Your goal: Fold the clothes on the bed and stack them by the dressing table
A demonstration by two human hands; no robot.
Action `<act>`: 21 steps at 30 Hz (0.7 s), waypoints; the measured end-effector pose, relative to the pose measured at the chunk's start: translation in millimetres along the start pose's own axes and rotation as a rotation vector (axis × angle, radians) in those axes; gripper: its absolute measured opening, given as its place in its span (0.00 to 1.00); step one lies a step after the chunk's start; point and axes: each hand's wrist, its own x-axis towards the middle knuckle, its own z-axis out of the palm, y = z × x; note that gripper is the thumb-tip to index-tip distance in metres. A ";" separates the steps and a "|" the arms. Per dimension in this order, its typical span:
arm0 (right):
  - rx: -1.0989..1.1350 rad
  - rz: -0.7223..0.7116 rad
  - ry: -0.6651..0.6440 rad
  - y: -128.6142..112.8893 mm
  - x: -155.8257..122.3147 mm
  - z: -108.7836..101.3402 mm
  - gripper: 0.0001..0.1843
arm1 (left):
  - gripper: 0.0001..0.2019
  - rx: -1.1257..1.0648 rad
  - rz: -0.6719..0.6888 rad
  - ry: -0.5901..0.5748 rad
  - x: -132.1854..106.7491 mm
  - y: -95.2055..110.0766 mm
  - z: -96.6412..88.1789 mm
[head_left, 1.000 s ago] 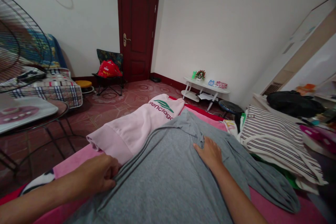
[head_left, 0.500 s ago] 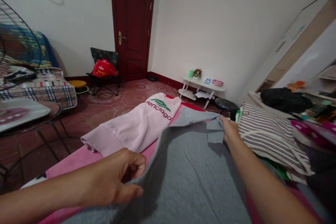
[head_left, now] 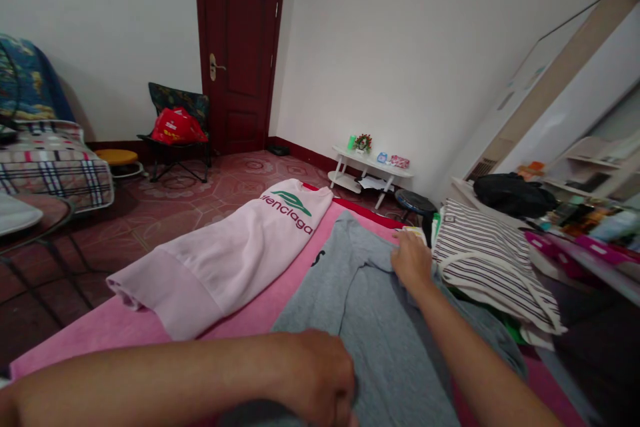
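A grey shirt [head_left: 373,320] lies on a pink cloth [head_left: 260,317], its left side folded in over the middle, with part of a dark printed letter showing. My left hand [head_left: 320,373] is curled closed on the fabric near the bottom; its fingertips are partly hidden. Farther up, my right hand [head_left: 413,257] pinches the shirt's upper right edge. To the left a pale pink sweatshirt [head_left: 230,260], folded lengthwise with a green print and dark lettering, is spread on the same cloth.
A striped cloth item [head_left: 490,257] tops a pile at right, near a black bag [head_left: 513,193]. Behind are a low white table [head_left: 373,161], a dark round stool [head_left: 415,200] and a folding chair [head_left: 170,100] bearing a red bag [head_left: 177,127]. A round-topped table [head_left: 55,213] stands left.
My left hand has carried the shirt's left edge rightward and down onto the rest of it. The right hand has shifted slightly left and lower in the picture. The view has turned a little right.
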 end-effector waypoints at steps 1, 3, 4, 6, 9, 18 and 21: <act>0.004 -0.070 -0.013 -8.6 -0.4 3.7 0.21 | 0.08 0.064 -0.107 0.159 7.3 -5.3 -5.5; 0.030 -0.183 -0.053 -22.9 -3.4 16.7 0.20 | 0.15 0.169 -0.295 0.416 19.1 -20.2 -9.7; 0.046 -0.231 -0.073 -27.8 -6.5 25.9 0.21 | 0.20 0.200 -0.350 0.492 23.6 -29.6 -7.3; 0.088 -0.291 -0.130 -32.6 -15.0 47.1 0.23 | 0.27 0.214 -0.392 0.536 29.5 -49.1 4.8; 0.177 -0.277 -0.254 -30.7 -24.2 75.1 0.24 | 0.30 0.171 -0.372 0.523 32.3 -68.8 23.7; 0.314 -0.092 -0.196 -37.0 48.3 100.7 0.13 | 0.11 0.055 -0.510 0.877 33.5 -99.4 -2.1; 0.378 0.002 -0.072 -41.5 74.9 115.6 0.24 | 0.11 0.001 -0.581 0.917 31.5 -118.4 -2.5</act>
